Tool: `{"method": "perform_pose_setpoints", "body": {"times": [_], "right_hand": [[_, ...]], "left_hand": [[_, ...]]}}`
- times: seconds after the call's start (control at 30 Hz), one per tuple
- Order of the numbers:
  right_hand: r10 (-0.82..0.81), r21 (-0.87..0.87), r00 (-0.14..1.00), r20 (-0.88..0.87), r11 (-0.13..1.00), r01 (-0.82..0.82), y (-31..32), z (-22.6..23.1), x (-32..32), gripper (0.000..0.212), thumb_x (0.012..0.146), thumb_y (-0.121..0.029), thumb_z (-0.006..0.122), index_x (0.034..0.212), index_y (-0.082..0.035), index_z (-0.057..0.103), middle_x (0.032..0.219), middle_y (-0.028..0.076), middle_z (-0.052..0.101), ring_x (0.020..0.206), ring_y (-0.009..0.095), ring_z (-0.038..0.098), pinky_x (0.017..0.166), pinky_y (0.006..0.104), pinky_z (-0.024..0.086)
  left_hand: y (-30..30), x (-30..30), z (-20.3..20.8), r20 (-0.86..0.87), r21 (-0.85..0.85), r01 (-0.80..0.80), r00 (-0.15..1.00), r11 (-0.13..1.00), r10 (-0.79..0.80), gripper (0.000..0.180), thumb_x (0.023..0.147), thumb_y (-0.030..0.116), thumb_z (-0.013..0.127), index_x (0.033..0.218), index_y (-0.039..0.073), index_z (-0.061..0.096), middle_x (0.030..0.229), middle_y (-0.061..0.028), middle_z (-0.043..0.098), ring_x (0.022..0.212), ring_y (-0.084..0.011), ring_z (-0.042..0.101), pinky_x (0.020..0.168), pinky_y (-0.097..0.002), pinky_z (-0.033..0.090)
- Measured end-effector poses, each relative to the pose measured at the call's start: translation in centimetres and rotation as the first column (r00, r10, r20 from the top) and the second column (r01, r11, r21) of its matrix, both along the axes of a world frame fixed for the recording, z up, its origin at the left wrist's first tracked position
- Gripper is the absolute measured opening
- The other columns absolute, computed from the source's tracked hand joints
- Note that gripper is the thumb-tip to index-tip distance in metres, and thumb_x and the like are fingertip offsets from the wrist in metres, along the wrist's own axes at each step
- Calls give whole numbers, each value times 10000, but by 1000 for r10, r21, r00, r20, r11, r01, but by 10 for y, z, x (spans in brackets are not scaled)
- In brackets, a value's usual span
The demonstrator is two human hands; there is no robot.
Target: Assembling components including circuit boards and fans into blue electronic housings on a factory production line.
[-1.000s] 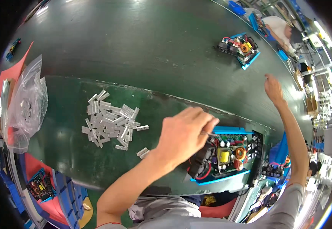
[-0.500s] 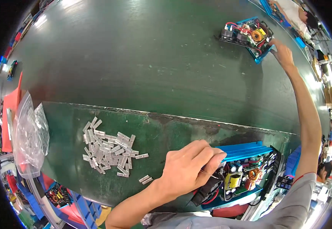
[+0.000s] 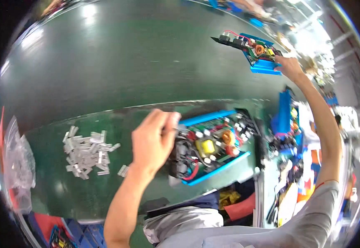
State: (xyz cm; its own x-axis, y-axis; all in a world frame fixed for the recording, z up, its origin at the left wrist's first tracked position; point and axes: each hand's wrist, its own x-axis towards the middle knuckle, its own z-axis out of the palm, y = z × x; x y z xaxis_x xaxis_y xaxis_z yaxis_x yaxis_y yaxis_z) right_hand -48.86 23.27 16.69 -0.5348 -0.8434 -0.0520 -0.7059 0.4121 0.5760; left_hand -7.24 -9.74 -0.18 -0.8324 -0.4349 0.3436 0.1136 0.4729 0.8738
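My right hand [image 3: 288, 68] is stretched out to the far right and grips the end of an open power-supply unit [image 3: 257, 50]. This unit has blue metal sides, a black end plate, red wires and a copper coil, and it is held tilted over the far surface. Close to me, a second open power-supply unit [image 3: 213, 144] lies on the green work surface. My left hand [image 3: 151, 142] is closed, thumb against fingers, by the upper left corner of its blue side; what the fingertips hold, if anything, I cannot make out. Small silver metal pieces [image 3: 87, 151] lie heaped left of this hand.
A clear plastic bag [image 3: 18, 161] hangs at the left edge of the bench. Another blue-sided unit [image 3: 285, 115] stands on the right. Blue bins [image 3: 87, 233] sit below the bench at lower left. A ridge [image 3: 159, 103] separates the near and far green surfaces.
The view has swung to the right. My right hand has turned the held unit so that its blue side shows more. My left hand has shifted slightly off the near unit's left end.
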Motion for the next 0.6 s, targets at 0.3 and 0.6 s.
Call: {"method": "perform_pose_setpoints", "body": {"times": [0.3, 0.6], "right_hand": [[-335, -49, 940, -67, 942, 332, 197, 48, 112, 336, 782, -329, 793, 979, -116, 623, 864, 121, 701, 802, 358, 678, 686, 487, 505], [-378, -216, 926, 20, 902, 373, 263, 4, 161, 420, 747, -342, 798, 1080, -116, 678, 953, 118, 725, 860, 334, 698, 731, 474, 529]], "left_hand": [[10, -6, 2, -105, 2, -49, 993, 999, 49, 84, 926, 106, 704, 948, 28, 679, 846, -64, 651, 633, -154, 569, 595, -282, 460], [10, -7, 10, -33, 85, 35, 999, 996, -32, 141, 942, 67, 683, 1069, 9, 702, 975, -64, 672, 932, -115, 632, 868, -268, 507]]}}
